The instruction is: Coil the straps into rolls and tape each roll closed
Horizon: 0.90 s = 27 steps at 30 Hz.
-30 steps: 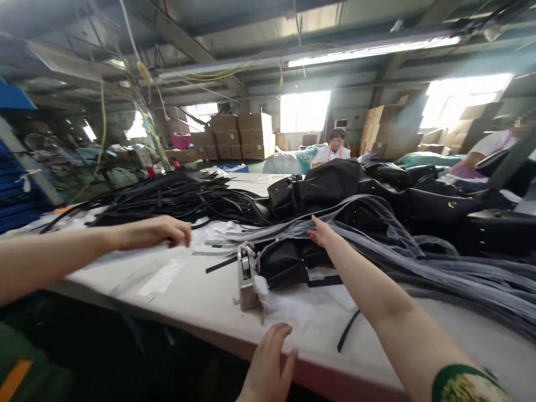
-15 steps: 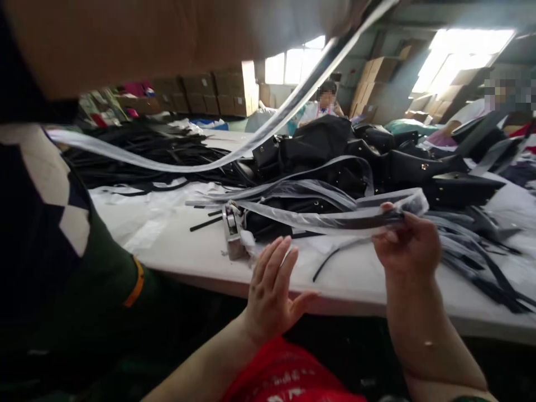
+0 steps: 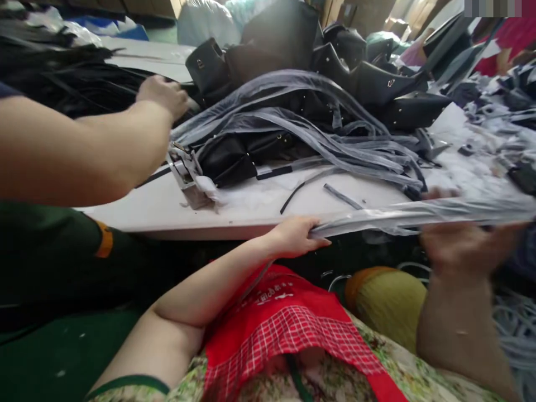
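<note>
White table, plastic-wrapped straps, black bags, green floor

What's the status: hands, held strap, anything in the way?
Left hand gripping strap at one end. Right hand at strap, blurred; grip unclear. Strap nearly straight between hands. Co-worker's hand off left, apart from it.

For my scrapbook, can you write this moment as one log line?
left grip: holds end of filmy grey strip | right grip: at same strip, blurred | black bags: on white table
</note>
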{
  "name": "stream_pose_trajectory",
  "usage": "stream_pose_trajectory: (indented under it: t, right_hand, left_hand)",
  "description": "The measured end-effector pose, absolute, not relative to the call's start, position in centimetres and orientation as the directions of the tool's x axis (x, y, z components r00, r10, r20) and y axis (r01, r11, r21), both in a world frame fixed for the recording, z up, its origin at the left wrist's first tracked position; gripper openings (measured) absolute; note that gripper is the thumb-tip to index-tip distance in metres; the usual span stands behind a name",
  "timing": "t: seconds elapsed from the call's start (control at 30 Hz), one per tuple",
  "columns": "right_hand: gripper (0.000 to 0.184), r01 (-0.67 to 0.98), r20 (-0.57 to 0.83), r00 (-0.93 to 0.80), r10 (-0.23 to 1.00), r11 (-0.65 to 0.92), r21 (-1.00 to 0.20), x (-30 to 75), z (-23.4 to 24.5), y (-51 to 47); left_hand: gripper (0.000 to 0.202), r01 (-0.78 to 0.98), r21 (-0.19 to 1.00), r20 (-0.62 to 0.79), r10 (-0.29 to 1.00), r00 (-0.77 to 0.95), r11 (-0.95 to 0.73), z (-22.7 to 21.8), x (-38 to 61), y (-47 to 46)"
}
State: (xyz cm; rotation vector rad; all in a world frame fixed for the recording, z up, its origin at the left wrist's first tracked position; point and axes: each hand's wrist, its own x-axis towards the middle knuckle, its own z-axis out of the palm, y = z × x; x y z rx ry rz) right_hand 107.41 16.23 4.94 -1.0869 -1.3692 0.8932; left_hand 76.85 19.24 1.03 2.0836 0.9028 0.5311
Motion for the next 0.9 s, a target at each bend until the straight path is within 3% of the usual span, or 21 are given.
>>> stream_pose_trajectory:
  t: [0.1, 0.17, 0.23, 0.3, 0.43, 0.53, 0.57, 0.63, 0.7, 0.73, 0.83, 0.9]
  right_hand:
    - [0.058, -0.012, 0.033, -0.175, 0.984, 0.032, -0.999, 100.3, 0.2, 15.1]
    - [0.050, -0.023, -0.040, -0.200, 0.979, -0.046, -0.999, 97.6, -1.6, 14.9]
    - [0.046, -0.029, 0.004, -0.115, 0.993, 0.001, -1.000, 97.7, -2.1, 15.5]
    - [0.043, -0.044, 0.062, -0.017, 0.998, 0.061, -0.997, 99.7, -2.2, 16.6]
    - [0.040, -0.060, 0.028, 0.068, 0.997, 0.032, -0.998, 103.6, -3.2, 18.4]
    - [0.050, 0.207, -0.229, -0.172, 0.958, -0.192, -0.959, 104.0, -3.5, 17.9]
    - [0.050, 0.331, -0.276, -0.254, 0.927, -0.185, -0.926, 103.5, -3.3, 17.5]
    - [0.043, 0.483, -0.180, -0.351, 0.919, 0.013, -0.876, 101.8, -3.0, 16.7]
    - [0.061, 0.497, 0.049, -0.401, 0.915, 0.262, -0.827, 99.1, -3.3, 16.1]
    - [0.066, 0.477, 0.095, -0.444, 0.891, 0.325, -0.816, 97.5, -3.7, 15.8]
    - [0.044, 0.364, -0.058, -0.613, 0.788, 0.217, -0.906, 92.3, -5.7, 15.0]
    - [0.048, 0.267, -0.166, -0.733, 0.660, 0.054, -0.962, 89.4, -6.2, 14.2]
  left_hand:
    - [0.035, 0.413, 0.821, 0.015, 0.739, 0.674, -0.393, -0.1, 78.7, 19.2]
    - [0.039, 0.342, 0.913, -0.139, 0.616, 0.775, -0.224, -0.5, 78.5, 19.3]
    - [0.040, 0.286, 0.954, -0.295, 0.410, 0.863, 0.083, -0.6, 77.0, 19.5]
    - [0.041, 0.278, 0.905, -0.359, 0.227, 0.905, 0.323, -0.9, 74.6, 19.7]
    - [0.039, 0.351, 0.830, -0.420, 0.072, 0.905, 0.433, -2.6, 70.3, 19.4]
    - [0.042, 0.326, 0.820, -0.437, 0.147, 0.887, 0.469, -4.2, 69.3, 18.5]
    - [0.042, 0.294, 0.824, -0.424, 0.183, 0.887, 0.484, -4.5, 69.3, 18.1]
    - [0.042, 0.231, 0.827, -0.387, 0.221, 0.895, 0.512, -4.4, 69.6, 17.5]
    - [0.044, 0.176, 0.827, -0.350, 0.245, 0.904, 0.534, -3.6, 70.2, 17.0]
    - [0.044, 0.130, 0.826, -0.329, 0.283, 0.901, 0.548, -3.1, 70.5, 17.0]
    - [0.041, -0.140, 0.833, -0.233, 0.570, 0.788, 0.535, -1.6, 71.3, 17.7]
    - [0.038, -0.338, 0.877, -0.130, 0.845, 0.519, 0.343, -1.4, 71.6, 18.7]
